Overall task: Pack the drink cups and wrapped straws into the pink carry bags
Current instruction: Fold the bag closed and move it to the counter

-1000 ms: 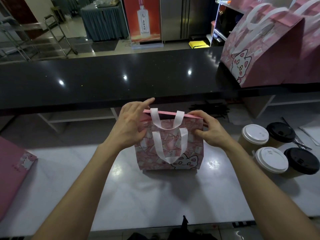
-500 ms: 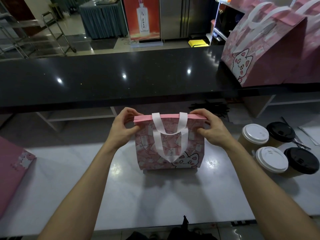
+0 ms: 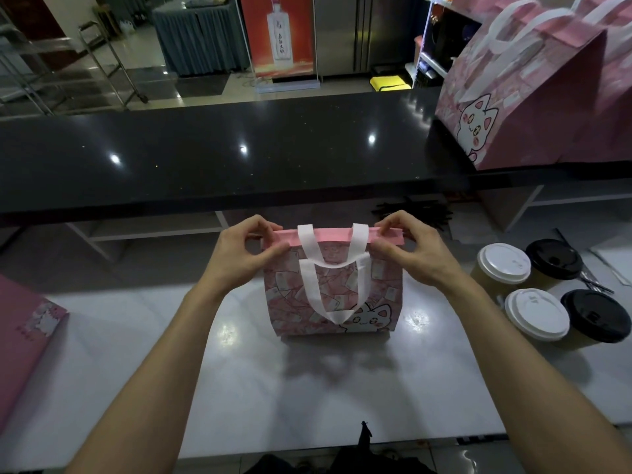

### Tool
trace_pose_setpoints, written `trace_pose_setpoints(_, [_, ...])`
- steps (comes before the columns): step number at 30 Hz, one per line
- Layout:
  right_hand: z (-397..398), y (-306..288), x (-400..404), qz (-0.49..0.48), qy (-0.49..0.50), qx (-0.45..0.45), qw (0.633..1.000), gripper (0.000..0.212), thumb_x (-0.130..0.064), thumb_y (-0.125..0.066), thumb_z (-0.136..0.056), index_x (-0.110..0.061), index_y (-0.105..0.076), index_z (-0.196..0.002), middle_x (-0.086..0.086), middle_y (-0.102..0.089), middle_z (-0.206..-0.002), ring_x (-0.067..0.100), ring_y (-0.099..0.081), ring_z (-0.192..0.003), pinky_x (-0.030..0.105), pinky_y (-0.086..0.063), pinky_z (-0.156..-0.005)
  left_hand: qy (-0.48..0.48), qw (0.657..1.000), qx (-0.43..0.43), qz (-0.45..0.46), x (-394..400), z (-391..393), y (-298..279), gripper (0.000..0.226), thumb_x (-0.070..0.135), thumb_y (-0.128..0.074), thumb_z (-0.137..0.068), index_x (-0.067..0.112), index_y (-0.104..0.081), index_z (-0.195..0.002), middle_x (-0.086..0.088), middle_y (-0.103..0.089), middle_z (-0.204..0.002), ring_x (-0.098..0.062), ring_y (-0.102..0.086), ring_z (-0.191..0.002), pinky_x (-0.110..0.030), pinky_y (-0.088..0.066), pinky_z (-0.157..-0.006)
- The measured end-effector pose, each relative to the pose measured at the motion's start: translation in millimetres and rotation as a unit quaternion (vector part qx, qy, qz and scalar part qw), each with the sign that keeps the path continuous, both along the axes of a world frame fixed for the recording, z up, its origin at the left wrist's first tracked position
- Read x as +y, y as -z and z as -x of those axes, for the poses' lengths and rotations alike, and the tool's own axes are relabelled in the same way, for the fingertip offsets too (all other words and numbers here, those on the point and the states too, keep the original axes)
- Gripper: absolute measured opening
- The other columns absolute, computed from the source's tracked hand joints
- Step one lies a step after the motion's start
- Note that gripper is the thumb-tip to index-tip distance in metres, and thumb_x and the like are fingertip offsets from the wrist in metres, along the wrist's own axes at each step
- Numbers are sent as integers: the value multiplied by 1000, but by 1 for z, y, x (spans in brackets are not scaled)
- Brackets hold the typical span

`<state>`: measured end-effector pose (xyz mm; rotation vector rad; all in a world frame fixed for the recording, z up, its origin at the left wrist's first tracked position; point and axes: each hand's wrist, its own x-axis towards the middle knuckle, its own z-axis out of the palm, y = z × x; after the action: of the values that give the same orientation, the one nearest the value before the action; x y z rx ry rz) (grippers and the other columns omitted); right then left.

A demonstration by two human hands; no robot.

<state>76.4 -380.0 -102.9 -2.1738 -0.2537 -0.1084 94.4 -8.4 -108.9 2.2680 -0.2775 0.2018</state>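
While both hands pinch the folded pink top edge of a bag (image 3: 333, 285) standing at the centre of the white table (image 3: 307, 388), the packing job looks only partly done. The left hand (image 3: 244, 253) grips the fold's left end between thumb and fingers; the right hand (image 3: 407, 251) does the same at the right end, and the bag's mouth is pressed flat, so its contents cannot be seen. At 3 o'clock of the bag, four lidded cups (image 3: 537, 292) wait unpacked, two with white lids, two with black. Dark straws (image 3: 413, 212) lie loose at 1 o'clock. Closed bags (image 3: 533, 97) stand on the black counter (image 3: 205, 159) at 2 o'clock, apparently finished. A flat bag (image 3: 24, 343) lies at 9 o'clock, unused.
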Motion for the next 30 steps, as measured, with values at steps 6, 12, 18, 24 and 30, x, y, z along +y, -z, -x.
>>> trace_pose_setpoints(6, [-8,-11,2,73,-24,-19,997,34,-43,-86,-90,-46,-67,-117,-23,-68,-113,-3,-64,-108,20,-53,-85,52,996,18,-76,-4,-8,-14,43,31,-91,-88,56,-66,-112,28,-65,-110,6,-63,-109,-17,-55,-83])
trace_pose_setpoints(12, [-10,-18,-1,184,-36,-80,979,7,-22,-81,-98,-21,-81,-104,-7,-74,-101,13,-69,-95,37,-63,-85,26,990,-19,-137,-11,-10,-17,11,22,-90,-89,31,-83,-93,19,-64,-92,-8,-64,-90,-29,-62,-79])
trace_pose_setpoints(18, [0,-13,-5,214,-33,-142,966,11,-20,-76,-101,-13,-83,-105,-1,-76,-97,19,-70,-87,40,-63,-78,20,987,-52,-153,-3,-11,-18,18,41,-93,-79,26,-87,-89,24,-62,-81,-5,-61,-83,-34,-59,-69])
trace_pose_setpoints(24, [-5,-28,-12,118,-24,-52,991,26,-49,-73,-100,-28,-84,-109,-16,-79,-109,5,-72,-105,37,-61,-94,80,982,28,-167,11,-9,-30,9,54,-82,-90,53,-73,-92,26,-67,-98,1,-65,-99,-27,-59,-81])
trace_pose_setpoints(30, [-22,-74,31,137,-86,-25,987,59,-83,-67,-82,-35,-81,-114,-21,-74,-116,0,-69,-107,35,-61,-92,88,988,11,-127,-35,-15,-72,43,78,-58,-88,47,-76,-114,29,-70,-112,10,-65,-106,-21,-53,-87])
